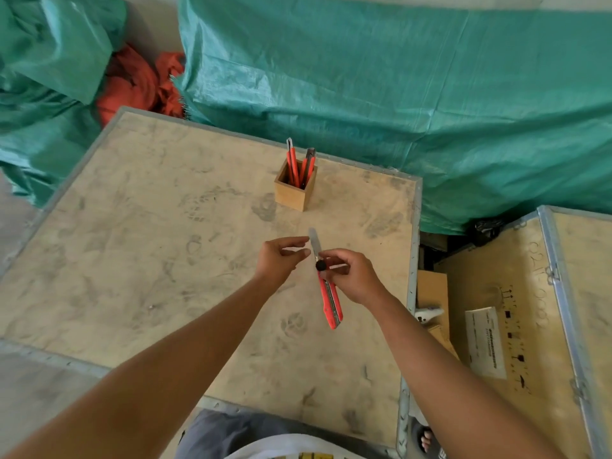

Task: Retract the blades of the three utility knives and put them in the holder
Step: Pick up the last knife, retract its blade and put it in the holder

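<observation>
Holding one red utility knife above the desk, near its right edge, blade extended and pointing away from me.

Item, right hand: my fingers are closed around the knife's upper body, just beside its black knob; the handle's lower end hangs free toward me.

Item, left hand: fingers loosely curled, thumb and forefinger parted, fingertips right at the blade's left side. Whether they touch the metal I cannot tell.

Item, wooden holder: square, open-topped, standing upright at the far side of the desk, well apart from my hands. Contents: two red utility knives, leaning, tops projecting above the rim.

Item, desk: plywood top, metal-edged, scuffed with dusty prints.

Item, surroundings: green tarpaulin beyond the far edge; orange cloth bundled at far left; a second wooden crate to my right, bearing a white label.
</observation>
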Motion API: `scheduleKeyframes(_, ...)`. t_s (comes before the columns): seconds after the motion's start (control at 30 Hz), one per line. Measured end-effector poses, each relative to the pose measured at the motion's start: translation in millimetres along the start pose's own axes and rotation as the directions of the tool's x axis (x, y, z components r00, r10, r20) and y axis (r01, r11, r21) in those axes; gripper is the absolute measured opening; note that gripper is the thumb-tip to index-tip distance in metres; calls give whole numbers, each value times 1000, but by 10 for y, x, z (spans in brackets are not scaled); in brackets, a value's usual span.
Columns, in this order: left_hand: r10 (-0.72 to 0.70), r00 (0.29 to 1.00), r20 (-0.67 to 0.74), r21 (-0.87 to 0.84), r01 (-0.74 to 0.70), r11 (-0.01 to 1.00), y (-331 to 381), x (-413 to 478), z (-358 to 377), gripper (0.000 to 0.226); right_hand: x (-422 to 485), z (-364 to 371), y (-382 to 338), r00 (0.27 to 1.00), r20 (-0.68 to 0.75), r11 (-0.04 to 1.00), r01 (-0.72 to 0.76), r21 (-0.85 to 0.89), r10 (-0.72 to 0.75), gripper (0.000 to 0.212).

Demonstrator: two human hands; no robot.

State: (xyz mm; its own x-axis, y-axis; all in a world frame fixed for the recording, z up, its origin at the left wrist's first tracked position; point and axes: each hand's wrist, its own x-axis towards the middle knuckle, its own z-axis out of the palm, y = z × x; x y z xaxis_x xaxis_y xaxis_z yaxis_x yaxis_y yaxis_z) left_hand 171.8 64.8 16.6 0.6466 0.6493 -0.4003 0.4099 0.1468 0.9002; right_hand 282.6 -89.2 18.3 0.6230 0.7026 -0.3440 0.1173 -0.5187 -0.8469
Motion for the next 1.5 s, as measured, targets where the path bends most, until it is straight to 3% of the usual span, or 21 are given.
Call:
scheduleKeyframes(0.3,-47,978,204,-151,79,985,98,-883,-365,35,-39,122,-598,986,-146,982,108,155,-85,29)
scheduleKeyframes(0.43,-34,987,160,-213,68,975,114,-1111,-460,36,-164,164,-800,979,-156,972,155,177,-128,27)
scheduleKeyframes(0.57,-22,997,80,-271,43,962,134,-1254,-562,30,-371,228,-960,990,-70,966,137,219,-125,21)
scheduleKeyframes(0.83,8,1000,5,-372,-6,928,227,-1387,-1003,25,-803,510,-1245,975,153,986,158,45,-163,22)
scheduleKeyframes(1.03,65,996,56,-378,-39,925,235,-1485,-1343,26,-1009,748,-1449,970,125,977,214,-17,-210,30)
scheduleKeyframes(1.2,110,989,97,-333,-72,940,247,-1543,-1529,26,-1154,961,-1518,975,-8,973,223,-52,-223,19)
scheduleKeyframes(1.37,125,982,142,-316,-75,946,234,-1582,-1631,27,-1277,1042,-1539,970,-3,970,244,5,-244,36)
scheduleKeyframes(1.5,136,978,158,-320,-80,944,257,-1607,-1628,28,-1335,1048,-1533,958,-71,960,274,-48,-277,21)
